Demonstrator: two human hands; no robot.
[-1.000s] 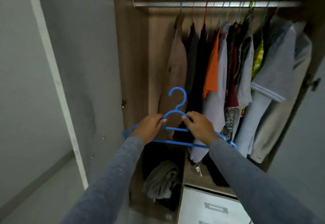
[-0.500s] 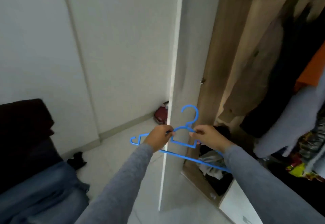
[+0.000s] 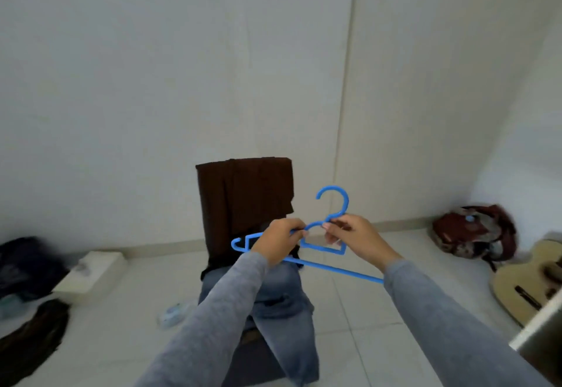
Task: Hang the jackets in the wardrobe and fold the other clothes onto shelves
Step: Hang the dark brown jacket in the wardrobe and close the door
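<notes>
Holding a thin blue plastic clothes hanger (image 3: pixel 334 270) hook-up at chest height, a person in grey knit sleeves faces the waiting clothes; the left hand (image 3: pixel 278 242) has its fingers curled round the hanger's left shoulder, while the right hand (image 3: pixel 355 239) pinches the base of the hook; the long bar runs left to right, dipping rightward; straight ahead and lower, well apart, a soft dark brown garment (image 3: pixel 243 195) drapes over a chair back above crumpled blue denim jeans (image 3: pixel 282 301), about equally near either hand; a pale wooden guitar (image 3: pixel 523 283) lies to the right.
</notes>
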